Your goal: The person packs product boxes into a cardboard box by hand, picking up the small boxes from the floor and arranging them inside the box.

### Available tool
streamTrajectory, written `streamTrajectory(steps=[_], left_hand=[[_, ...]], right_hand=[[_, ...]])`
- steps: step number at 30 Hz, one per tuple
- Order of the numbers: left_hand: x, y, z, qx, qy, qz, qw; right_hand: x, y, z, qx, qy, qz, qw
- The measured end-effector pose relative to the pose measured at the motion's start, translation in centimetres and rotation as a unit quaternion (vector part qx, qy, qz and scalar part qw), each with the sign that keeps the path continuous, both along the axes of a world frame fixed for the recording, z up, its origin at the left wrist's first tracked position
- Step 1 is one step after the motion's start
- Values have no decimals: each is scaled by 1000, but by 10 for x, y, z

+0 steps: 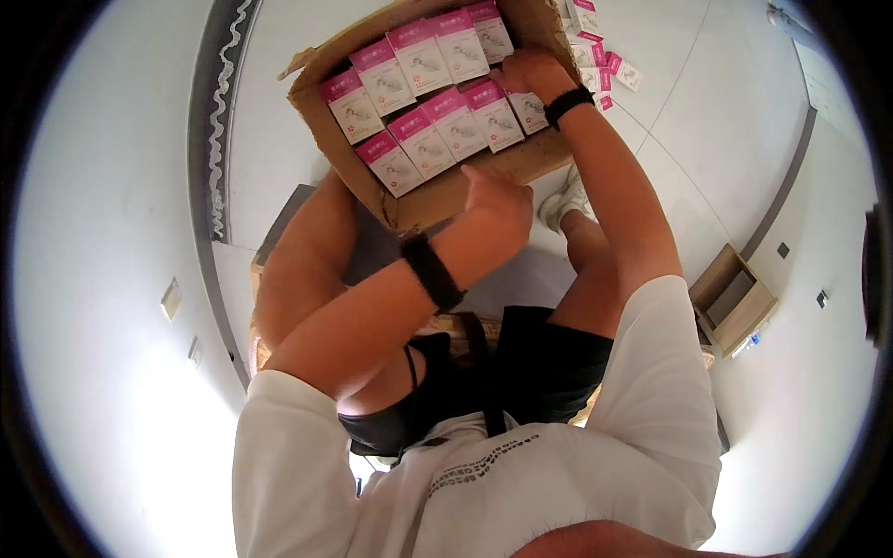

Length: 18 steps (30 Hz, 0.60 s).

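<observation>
A cardboard box (435, 210) sits open at the top of the view, in front of my knees. Two rows of small pink-and-white boxes (430, 146) with printed fronts stand inside it. My right hand (534, 73) reaches into the right end, its fingers curled on a small pink-and-white box (530, 112) in the near row; the hand partly covers this box. At the near wall of the cardboard box is my left hand (500, 212), closed on that wall, with one digit showing over the inner side. Its other fingers are mostly hidden.
More small pink-and-white boxes (625, 73) lie loosely on the pale tiled floor (672, 121), beyond the carton's right side. A wooden box-like stand (733, 296) is by the right wall. The left wall (112, 232) carries switch plates.
</observation>
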<state>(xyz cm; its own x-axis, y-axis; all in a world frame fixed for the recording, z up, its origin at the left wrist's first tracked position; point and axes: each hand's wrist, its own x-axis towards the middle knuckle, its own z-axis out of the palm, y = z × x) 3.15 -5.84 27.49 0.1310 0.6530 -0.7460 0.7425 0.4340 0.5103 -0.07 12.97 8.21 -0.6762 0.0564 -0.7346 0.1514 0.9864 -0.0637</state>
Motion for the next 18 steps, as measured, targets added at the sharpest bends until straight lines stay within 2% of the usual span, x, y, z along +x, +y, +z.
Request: streamTrajectory(steps=[3,5,6,9,16,18], left_hand=[[3,1,-2,0,0,4,1000],[3,0,-4,1,-7,4,1000],[3,1,-5,1,-12,2,1000],[3,1,4,-14,1,-13,1000],[3,7,-2,-42,-13,-35,998],[6,2,-5,-9,11,-20,1000]], right_hand=[[10,-6,2,-4,0,-25,1000],[17,-5,4,-36,42,-105,993],[15,-2,4,-33,42,-106,993],[10,6,-10,-79,-6,-128,989],[5,6,-35,-52,85,-162,982],[5,10,-49,-42,110,-171,978]])
